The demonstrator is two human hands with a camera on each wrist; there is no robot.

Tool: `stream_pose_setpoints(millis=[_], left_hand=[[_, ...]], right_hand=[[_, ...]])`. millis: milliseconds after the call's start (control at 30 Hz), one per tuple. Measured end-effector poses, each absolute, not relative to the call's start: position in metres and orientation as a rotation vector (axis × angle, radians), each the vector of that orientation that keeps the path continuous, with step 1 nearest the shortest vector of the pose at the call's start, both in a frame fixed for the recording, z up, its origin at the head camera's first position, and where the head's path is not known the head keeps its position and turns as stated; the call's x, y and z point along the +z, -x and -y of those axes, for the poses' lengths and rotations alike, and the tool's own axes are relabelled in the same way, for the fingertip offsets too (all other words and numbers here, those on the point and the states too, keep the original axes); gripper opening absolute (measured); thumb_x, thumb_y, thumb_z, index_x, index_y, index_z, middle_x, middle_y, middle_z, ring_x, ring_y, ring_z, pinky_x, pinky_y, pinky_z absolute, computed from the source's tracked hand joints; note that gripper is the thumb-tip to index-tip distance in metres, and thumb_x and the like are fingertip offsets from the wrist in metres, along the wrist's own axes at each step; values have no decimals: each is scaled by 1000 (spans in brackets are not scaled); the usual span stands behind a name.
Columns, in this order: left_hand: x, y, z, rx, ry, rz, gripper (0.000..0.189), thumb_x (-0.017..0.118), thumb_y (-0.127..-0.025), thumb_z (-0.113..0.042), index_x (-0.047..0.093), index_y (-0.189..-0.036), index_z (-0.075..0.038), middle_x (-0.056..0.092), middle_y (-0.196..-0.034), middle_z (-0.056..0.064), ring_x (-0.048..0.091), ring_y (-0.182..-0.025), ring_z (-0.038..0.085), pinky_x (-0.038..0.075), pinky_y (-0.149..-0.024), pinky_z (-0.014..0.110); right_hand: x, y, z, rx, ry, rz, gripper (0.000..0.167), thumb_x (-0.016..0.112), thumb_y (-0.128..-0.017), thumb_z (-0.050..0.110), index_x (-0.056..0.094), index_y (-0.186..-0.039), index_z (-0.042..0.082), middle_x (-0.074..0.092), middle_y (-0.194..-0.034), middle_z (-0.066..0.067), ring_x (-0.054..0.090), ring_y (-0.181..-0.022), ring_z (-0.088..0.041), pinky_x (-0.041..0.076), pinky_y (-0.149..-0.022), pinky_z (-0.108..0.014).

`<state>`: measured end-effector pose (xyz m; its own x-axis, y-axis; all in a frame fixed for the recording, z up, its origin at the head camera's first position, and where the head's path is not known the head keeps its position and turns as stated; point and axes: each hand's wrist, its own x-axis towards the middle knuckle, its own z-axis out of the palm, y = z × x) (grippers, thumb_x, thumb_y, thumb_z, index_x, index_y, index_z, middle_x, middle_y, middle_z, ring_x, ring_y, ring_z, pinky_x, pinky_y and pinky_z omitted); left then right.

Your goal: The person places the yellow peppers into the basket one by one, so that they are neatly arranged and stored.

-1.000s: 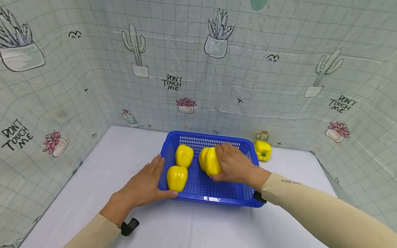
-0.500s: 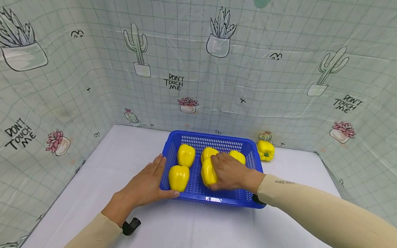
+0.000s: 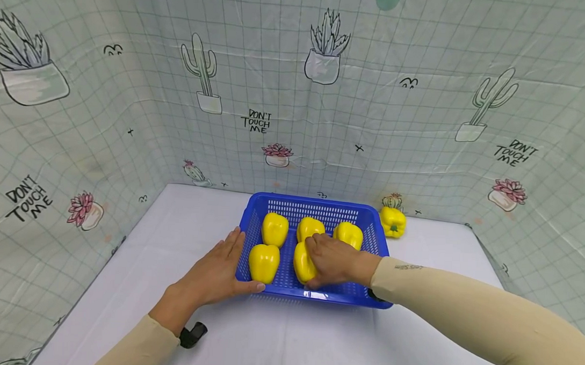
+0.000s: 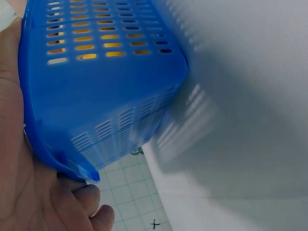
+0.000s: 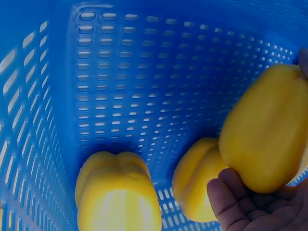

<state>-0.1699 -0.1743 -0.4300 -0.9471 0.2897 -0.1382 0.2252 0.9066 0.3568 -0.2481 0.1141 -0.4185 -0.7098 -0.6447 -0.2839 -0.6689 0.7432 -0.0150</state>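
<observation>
In the head view, a blue plastic basket point(image 3: 339, 299) stands on the table with several yellow bell peppers in it. My right hand point(image 3: 335, 261) grips one yellow bell pepper point(image 3: 303, 262) low in the basket's front middle, its thumb and fingers around opposite sides. Behind it lie a middle pepper point(image 3: 311, 227) and a back-right pepper point(image 3: 349, 234). On the left side sit a rear pepper point(image 3: 274, 230) and a front pepper point(image 3: 264, 263). My left hand point(image 3: 207, 276) rests along the left rim, fingers extended, with its thumb over the front corner.
Another yellow bell pepper point(image 3: 393, 222) lies on the white table point(image 3: 287, 343), just outside the basket's back right corner. A patterned cloth backdrop point(image 3: 295, 96) rises behind and beside the table.
My right hand has carried its pepper toward the basket's front and down, leaving the middle and back-right peppers in fuller view. My left hand has stayed on the rim.
</observation>
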Motion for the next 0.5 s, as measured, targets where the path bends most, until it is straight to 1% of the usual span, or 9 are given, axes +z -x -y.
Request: stream_pose_setpoints(millis=[233, 500], left_hand=[[-429, 170, 175, 511, -396, -2886, 131, 66, -83, -83, 15, -167, 4, 8, -177, 22, 18, -163, 40, 22, -131, 55], [-430, 170, 175, 513, -404, -2887, 131, 65, -83, -84, 15, -167, 4, 9, -176, 22, 19, -162, 40, 22, -131, 55]], right_hand=[[-422, 248, -111, 194, 1054, -2674, 87, 79, -83, 67, 50, -139, 7, 57, -113, -5, 55, -99, -19, 56, -102, -32], [-425, 246, -108, 255, 1075, -2668, 80, 74, -87, 69, 53, -135, 8, 59, -110, -4, 56, -97, -18, 56, -104, -32]])
